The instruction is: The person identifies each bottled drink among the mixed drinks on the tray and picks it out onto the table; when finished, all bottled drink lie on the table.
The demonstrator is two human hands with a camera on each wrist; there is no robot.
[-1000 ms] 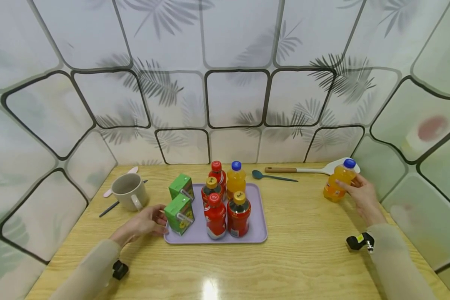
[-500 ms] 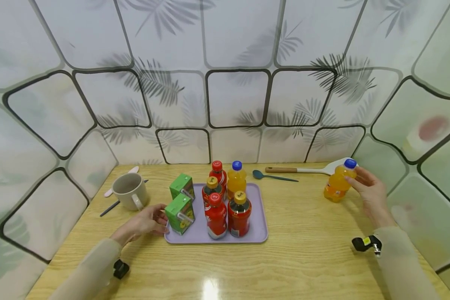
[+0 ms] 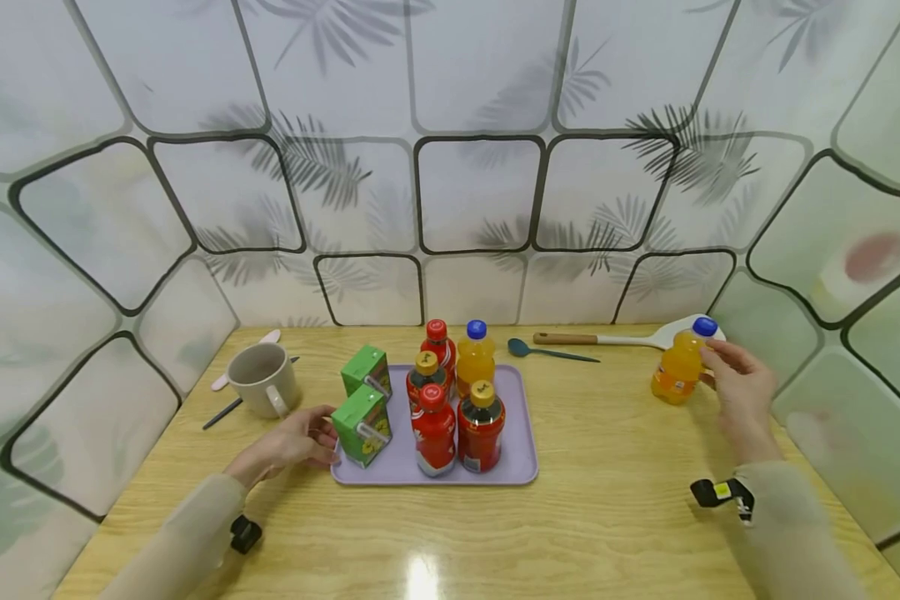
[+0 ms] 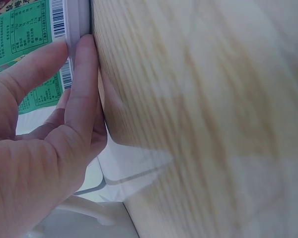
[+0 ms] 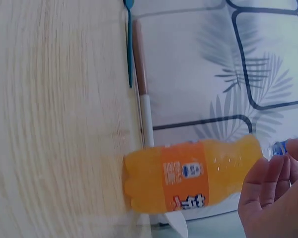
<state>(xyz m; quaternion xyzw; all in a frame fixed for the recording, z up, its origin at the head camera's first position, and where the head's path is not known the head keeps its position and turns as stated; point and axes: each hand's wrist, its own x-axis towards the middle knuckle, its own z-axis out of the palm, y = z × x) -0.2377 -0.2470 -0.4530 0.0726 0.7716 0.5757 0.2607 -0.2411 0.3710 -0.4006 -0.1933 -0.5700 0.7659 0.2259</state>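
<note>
My left hand (image 3: 300,442) is at the left edge of a lilac tray (image 3: 521,450), its thumb and index finger pinching the rim beside a green juice box (image 4: 25,39). Two green juice boxes (image 3: 363,425) stand at the tray's left. Several bottles are grouped to their right: red-capped red ones (image 3: 433,433), yellow-capped dark ones (image 3: 482,429) and a blue-capped orange drink (image 3: 476,358). Far right, another orange drink bottle (image 3: 677,367) stands upright on the table. My right hand (image 3: 742,400) is beside its neck, fingers loosely bent and not wrapped around it.
A grey mug (image 3: 261,379) stands at left, with a pink utensil (image 3: 220,382) and a dark thin-handled one (image 3: 222,414) partly behind it. A teal spoon (image 3: 555,354) and a wooden-handled white spatula (image 3: 622,340) lie along the patterned back wall (image 3: 472,200).
My right hand has let go of the orange drink bottle and drawn back to the right, while the bottle stays standing. The left hand keeps its place at the tray.
</note>
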